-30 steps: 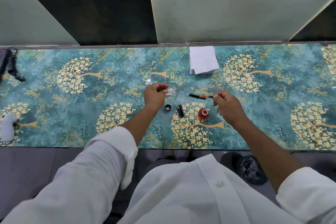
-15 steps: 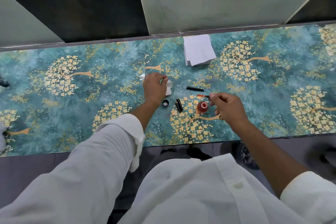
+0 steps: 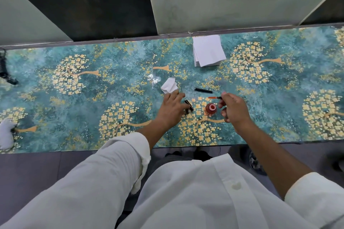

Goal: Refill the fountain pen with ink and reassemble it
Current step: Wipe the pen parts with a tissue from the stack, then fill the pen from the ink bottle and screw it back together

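My right hand (image 3: 233,109) pinches a thin pen section with an orange ink tube (image 3: 214,97), held level just above and behind the open red ink bottle (image 3: 211,109). My left hand (image 3: 172,107) rests on the table with fingers spread, its fingertips at a short black pen part (image 3: 189,105); the small black bottle cap is hidden under it. A crumpled white tissue (image 3: 169,85) lies free just behind the left hand. A black pen barrel (image 3: 203,90) lies behind the bottle.
A stack of white paper sheets (image 3: 207,51) sits at the table's far edge. The tabletop (image 3: 93,89) is teal with gold tree patterns. A white object (image 3: 6,132) and a black cable (image 3: 5,69) lie at the far left.
My left hand let go of the tissue, which now lies on the table, and moved down and right onto the black pen part. My right hand keeps holding the orange-tubed section near the bottle.
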